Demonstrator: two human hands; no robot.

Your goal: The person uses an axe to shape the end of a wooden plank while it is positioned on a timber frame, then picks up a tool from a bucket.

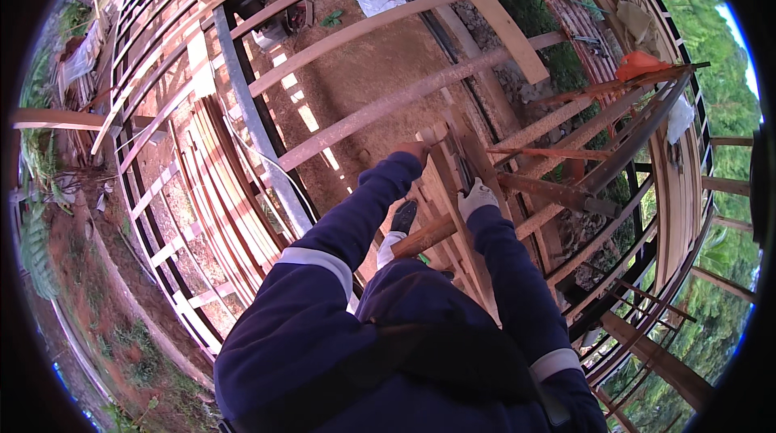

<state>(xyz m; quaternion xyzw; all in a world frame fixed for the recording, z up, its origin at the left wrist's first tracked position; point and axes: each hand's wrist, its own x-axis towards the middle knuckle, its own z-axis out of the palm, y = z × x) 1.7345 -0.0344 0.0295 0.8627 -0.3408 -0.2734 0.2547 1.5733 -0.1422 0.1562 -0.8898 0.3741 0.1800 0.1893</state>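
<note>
Two long wooden boards stand side by side in front of me; the nearer wooden board (pixel 454 227) runs back toward my body. My left hand (pixel 418 150) is closed at the far end of this board, its fingers mostly hidden. A pale glove covers my right hand (pixel 477 197), which is closed beside the board's right face. Just ahead of it, a narrow dark piece (pixel 461 169) lies between the boards, too small to name. A round-edged timber (pixel 425 236) crosses below my left forearm, next to my shoe (pixel 403 216).
Open roof-like framing surrounds me, with wooden battens (pixel 396 105) and a grey metal beam (pixel 257 130) over a drop to the dirt floor (pixel 347 69). Stacked strips (pixel 222 190) lie at left. A dark metal tube (pixel 638 138) and an orange cloth-like item (pixel 641 65) are at right.
</note>
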